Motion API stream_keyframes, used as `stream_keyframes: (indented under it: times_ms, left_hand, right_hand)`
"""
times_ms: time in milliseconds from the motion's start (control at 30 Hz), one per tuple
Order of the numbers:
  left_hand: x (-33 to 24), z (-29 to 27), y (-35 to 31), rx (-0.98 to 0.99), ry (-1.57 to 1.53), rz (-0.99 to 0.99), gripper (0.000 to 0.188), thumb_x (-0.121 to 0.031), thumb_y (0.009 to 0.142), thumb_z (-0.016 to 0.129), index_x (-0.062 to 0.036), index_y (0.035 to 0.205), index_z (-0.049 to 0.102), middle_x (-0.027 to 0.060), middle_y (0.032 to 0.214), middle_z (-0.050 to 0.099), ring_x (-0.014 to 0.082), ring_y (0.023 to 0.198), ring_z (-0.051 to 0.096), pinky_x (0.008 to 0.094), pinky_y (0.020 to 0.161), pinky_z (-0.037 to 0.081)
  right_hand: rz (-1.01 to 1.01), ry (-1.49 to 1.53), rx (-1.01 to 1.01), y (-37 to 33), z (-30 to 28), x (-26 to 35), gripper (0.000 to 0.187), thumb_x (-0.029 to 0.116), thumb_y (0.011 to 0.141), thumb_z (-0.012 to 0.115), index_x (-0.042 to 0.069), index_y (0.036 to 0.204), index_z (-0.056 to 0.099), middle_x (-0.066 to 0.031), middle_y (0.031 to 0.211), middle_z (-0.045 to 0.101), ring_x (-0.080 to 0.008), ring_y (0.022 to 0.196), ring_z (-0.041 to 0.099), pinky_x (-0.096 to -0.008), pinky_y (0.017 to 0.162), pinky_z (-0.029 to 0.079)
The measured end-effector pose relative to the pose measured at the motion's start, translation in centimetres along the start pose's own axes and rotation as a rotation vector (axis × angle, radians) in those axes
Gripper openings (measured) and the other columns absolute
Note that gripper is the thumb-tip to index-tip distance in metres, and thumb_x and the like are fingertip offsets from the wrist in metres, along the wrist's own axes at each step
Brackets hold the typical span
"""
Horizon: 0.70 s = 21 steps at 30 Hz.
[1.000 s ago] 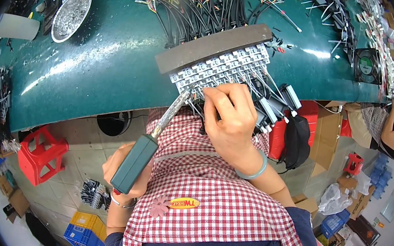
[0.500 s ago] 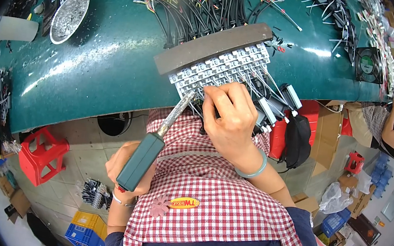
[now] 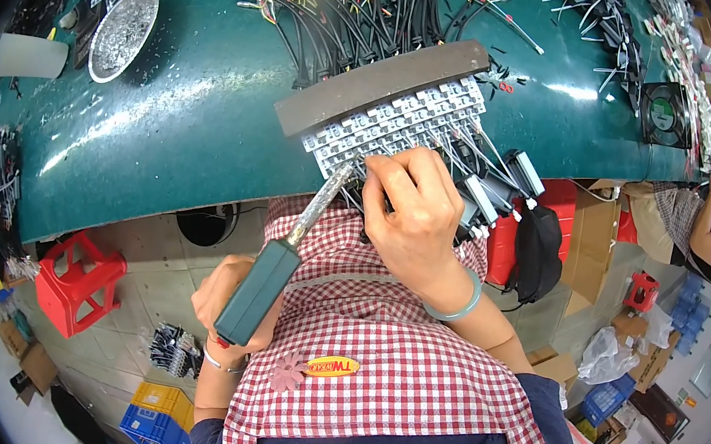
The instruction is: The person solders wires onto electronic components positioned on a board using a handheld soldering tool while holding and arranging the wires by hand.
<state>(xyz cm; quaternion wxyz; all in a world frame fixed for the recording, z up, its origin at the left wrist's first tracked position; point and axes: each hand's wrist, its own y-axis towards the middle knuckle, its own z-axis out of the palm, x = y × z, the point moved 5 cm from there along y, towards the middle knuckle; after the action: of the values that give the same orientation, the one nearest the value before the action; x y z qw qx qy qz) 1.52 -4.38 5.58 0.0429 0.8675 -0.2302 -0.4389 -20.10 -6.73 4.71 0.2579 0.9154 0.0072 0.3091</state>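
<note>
My left hand (image 3: 230, 300) is closed around the dark green handle of a soldering iron (image 3: 256, 291). The iron's worn metal barrel slants up to the near left part of a panel of small white circuit boards (image 3: 381, 134). Right beside the tip, thumb and finger of my right hand (image 3: 418, 203) pinch together over the panel's near edge. Whatever lies in that pinch is too small and hidden to name. Thin grey cables (image 3: 492, 154) run off the panel to the right, ending in grey-and-black housings (image 3: 523, 173). A curved dark brown bar (image 3: 381, 88) lies along the panel's far edge.
Bundled black cables with stripped coloured ends (image 3: 354, 18) lie behind the bar on the green table (image 3: 179, 138). A round dish (image 3: 124, 34) of bits stands far left, a small fan (image 3: 666, 115) far right. Red stools (image 3: 80, 284) and crates (image 3: 158, 420) sit below; another person (image 3: 705, 234) works at right.
The soldering iron's handle has shifted very slightly, its tip staying by the same spot on the panel. My right hand keeps its pinch almost unmoved.
</note>
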Motion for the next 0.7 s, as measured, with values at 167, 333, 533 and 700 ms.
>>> stream_keyframes:
  times_ms: [167, 333, 533, 700]
  left_hand:
    - [-0.3, -0.8, -0.5, -0.045, 0.032, -0.058, 0.019, 0.0, 0.064, 0.07, 0.0045, 0.082, 0.066, 0.0157, 0.081, 0.066, 0.0293, 0.066, 0.067, 0.0318, 0.058, 0.053]
    - [-0.4, -0.7, -0.6, -0.015, 0.042, -0.065, 0.022, 0.0, 0.065, 0.07, 0.0058, 0.086, 0.067, 0.017, 0.085, 0.068, 0.0301, 0.07, 0.069, 0.0316, 0.06, 0.054]
    - [0.1, -0.1, -0.5, -0.017, -0.056, -0.038, 0.024, -0.003, 0.07, 0.073, 0.0069, 0.092, 0.067, 0.0184, 0.084, 0.066, 0.0299, 0.07, 0.067, 0.0332, 0.06, 0.051]
    - [0.2, 0.3, -0.2, 0.0, -0.053, -0.041, 0.022, 0.001, 0.069, 0.072, 0.0071, 0.09, 0.066, 0.0183, 0.082, 0.065, 0.0296, 0.068, 0.067, 0.0326, 0.059, 0.051]
  right_hand:
    - [0.002, 0.003, 0.005, 0.0, 0.0, 0.0, 0.019, -0.008, 0.068, 0.07, 0.001, 0.085, 0.067, -0.008, 0.075, 0.056, -0.0235, 0.067, 0.058, -0.0339, 0.057, 0.047]
    - [0.009, -0.001, 0.007, 0.0, 0.0, 0.0, 0.018, -0.008, 0.069, 0.07, 0.001, 0.084, 0.066, -0.0084, 0.077, 0.057, -0.024, 0.068, 0.058, -0.034, 0.057, 0.047]
    - [0.001, -0.003, 0.006, 0.0, 0.1, -0.1, 0.017, -0.008, 0.069, 0.07, 0.001, 0.083, 0.066, -0.0086, 0.078, 0.058, -0.0242, 0.069, 0.059, -0.0339, 0.057, 0.048]
    - [-0.002, 0.004, 0.0, 0.0, 0.1, -0.1, 0.017, -0.008, 0.068, 0.07, 0.001, 0.083, 0.066, -0.0087, 0.078, 0.058, -0.0241, 0.068, 0.059, -0.0336, 0.057, 0.048]
